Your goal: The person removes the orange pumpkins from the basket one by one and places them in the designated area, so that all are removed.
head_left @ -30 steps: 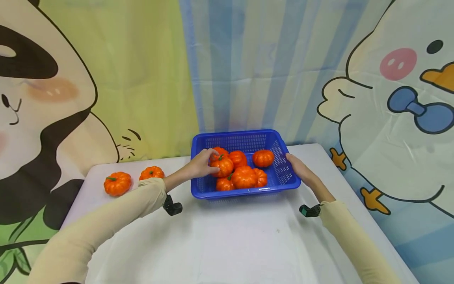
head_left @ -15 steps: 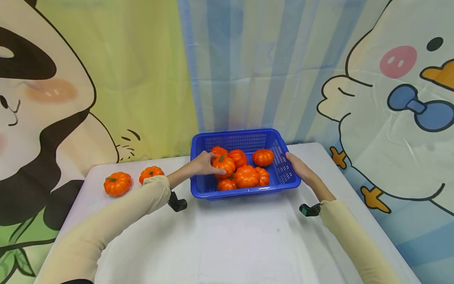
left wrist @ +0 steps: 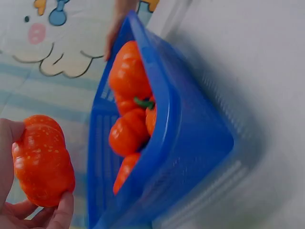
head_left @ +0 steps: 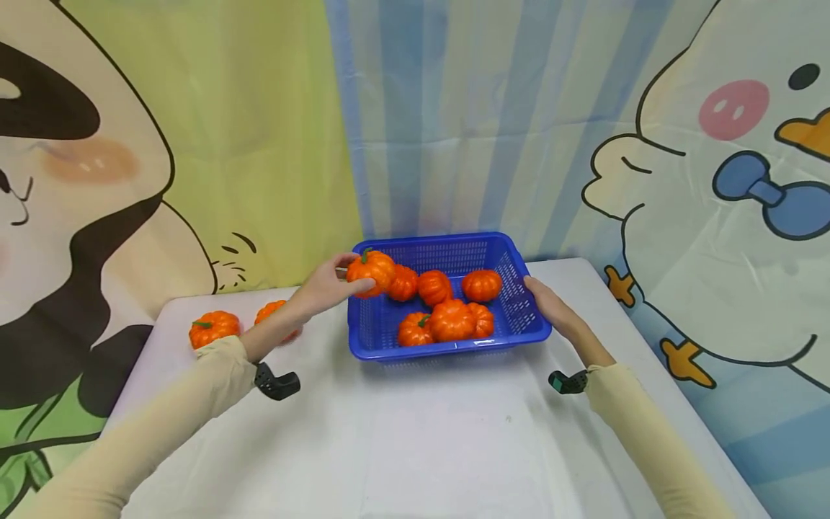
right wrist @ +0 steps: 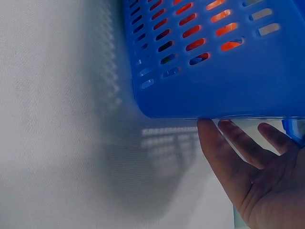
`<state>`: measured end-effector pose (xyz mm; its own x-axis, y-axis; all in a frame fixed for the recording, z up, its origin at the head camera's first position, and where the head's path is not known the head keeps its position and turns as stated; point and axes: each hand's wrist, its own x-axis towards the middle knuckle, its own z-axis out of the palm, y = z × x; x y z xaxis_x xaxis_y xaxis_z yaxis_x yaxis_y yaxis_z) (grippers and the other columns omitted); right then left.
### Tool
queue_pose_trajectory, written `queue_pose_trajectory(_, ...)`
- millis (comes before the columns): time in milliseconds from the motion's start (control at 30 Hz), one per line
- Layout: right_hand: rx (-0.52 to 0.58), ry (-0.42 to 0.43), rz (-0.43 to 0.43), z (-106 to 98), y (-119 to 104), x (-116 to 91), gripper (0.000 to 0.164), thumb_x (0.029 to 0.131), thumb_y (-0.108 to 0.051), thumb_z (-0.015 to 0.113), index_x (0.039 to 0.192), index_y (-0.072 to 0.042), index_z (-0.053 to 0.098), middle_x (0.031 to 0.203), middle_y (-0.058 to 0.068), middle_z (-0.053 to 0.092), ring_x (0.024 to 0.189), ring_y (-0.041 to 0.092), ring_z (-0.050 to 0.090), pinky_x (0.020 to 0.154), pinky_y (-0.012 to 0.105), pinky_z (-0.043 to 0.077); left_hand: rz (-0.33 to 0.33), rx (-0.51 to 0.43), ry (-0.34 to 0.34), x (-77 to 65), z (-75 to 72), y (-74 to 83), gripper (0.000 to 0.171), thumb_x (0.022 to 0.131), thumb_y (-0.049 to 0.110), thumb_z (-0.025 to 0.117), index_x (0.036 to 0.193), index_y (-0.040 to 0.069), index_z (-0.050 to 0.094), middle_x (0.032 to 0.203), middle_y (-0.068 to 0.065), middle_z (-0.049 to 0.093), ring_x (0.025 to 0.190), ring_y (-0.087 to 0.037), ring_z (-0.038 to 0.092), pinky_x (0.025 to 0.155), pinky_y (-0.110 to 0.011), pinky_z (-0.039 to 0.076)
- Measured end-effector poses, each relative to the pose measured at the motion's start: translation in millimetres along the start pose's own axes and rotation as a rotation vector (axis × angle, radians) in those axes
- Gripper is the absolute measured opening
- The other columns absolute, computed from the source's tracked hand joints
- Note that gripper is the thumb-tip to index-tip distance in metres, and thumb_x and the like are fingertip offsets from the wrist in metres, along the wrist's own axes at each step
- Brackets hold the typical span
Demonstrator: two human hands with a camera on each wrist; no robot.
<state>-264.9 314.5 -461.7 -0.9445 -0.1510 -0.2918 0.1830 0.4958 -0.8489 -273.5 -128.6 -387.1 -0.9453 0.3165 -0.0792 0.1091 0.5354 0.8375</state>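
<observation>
Backdrop [head_left: 428,108] is printed with a panda [head_left: 84,209] at left and a white bird [head_left: 707,274] at right; blue stripes are run between. Table [head_left: 441,447] is white-covered, its far edge met by the backdrop. Basket [head_left: 447,347], blue with slotted walls, is stood upright at the far side. Cream sleeves [head_left: 175,411] are worn on both arms, extended from near left and near right.

Left hand [head_left: 324,285]: one pumpkin [head_left: 371,274] is held between thumb and fingers at the basket's far left corner. In the left wrist view it is seen clear of the rim, its orange skin flecked yellow. Right hand [head_left: 550,306]: fingers are spread and nearly straight, tips touched to the basket's right side.

Six more orange pumpkins are contained in the basket: three in the far row [head_left: 435,287], the rightmost spaced off; three in the near row [head_left: 452,320], bunched together. Two are left on the table, left of the basket: one in full view [head_left: 215,328], one part-hidden by the left forearm. Black wrist cameras [head_left: 277,383] are mounted below both cuffs; any lettering there is too small to be read.
</observation>
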Motion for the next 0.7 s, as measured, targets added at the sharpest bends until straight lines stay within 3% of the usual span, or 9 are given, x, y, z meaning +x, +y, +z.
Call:
queue_pose_trajectory(133,0.000,0.001,-0.001,-1,-2,1,0.074,0.102,-0.056,0.010,0.156,-0.006,0.002,0.155,0.029,0.025,0.138,0.045,0.033,0.118,0.060,0.020,-0.067,0.012,0.078,-18.4,-34.2,-18.0,0.085,0.083,0.054,0.069,0.147,0.008,0.036,0.145,-0.017,0.046,0.128,-0.036,0.050,0.101,-0.051,0.048)
queue_pose_trajectory(267,-0.004,-0.007,-0.006,-1,-1,0,0.074,0.102,-0.056,0.010,0.156,-0.005,0.002,0.153,0.029,0.026,0.137,0.045,0.036,0.117,0.060,0.023,-0.121,0.031,0.102,-33.8,-54.1,-31.9,0.092,0.083,0.059,0.067,0.150,0.008,0.030,0.151,-0.017,0.039,0.132,-0.038,0.045,0.106,-0.055,0.043)
queue_pose_trajectory(400,0.007,-0.006,-0.016,-1,0,0,0.073,0.102,-0.055,0.010,0.156,-0.005,0.004,0.151,0.030,0.031,0.133,0.045,0.040,0.117,0.058,0.024,-0.152,0.033,0.107,-43.5,-63.6,-38.8,0.095,0.082,0.060,0.066,0.152,0.010,0.026,0.154,-0.017,0.034,0.136,-0.038,0.040,0.107,-0.056,0.040)
queue_pose_trajectory(500,0.023,-0.006,-0.014,-1,0,0,0.072,0.103,-0.054,0.010,0.156,-0.005,0.004,0.151,0.030,0.031,0.133,0.044,0.039,0.118,0.058,0.024,-0.145,0.043,0.146,-46.5,-67.9,-41.5,0.095,0.082,0.061,0.065,0.152,0.011,0.025,0.153,-0.017,0.034,0.138,-0.039,0.038,0.106,-0.057,0.040)
queue_pose_trajectory(700,0.028,-0.014,-0.010,0,0,0,0.072,0.103,-0.054,0.009,0.156,-0.005,0.002,0.153,0.030,0.028,0.135,0.044,0.037,0.118,0.059,0.021,-0.125,0.043,0.195,-45.9,-67.0,-47.5,0.099,0.082,0.060,0.067,0.153,0.011,0.021,0.151,-0.019,0.034,0.137,-0.040,0.037,0.104,-0.060,0.041)
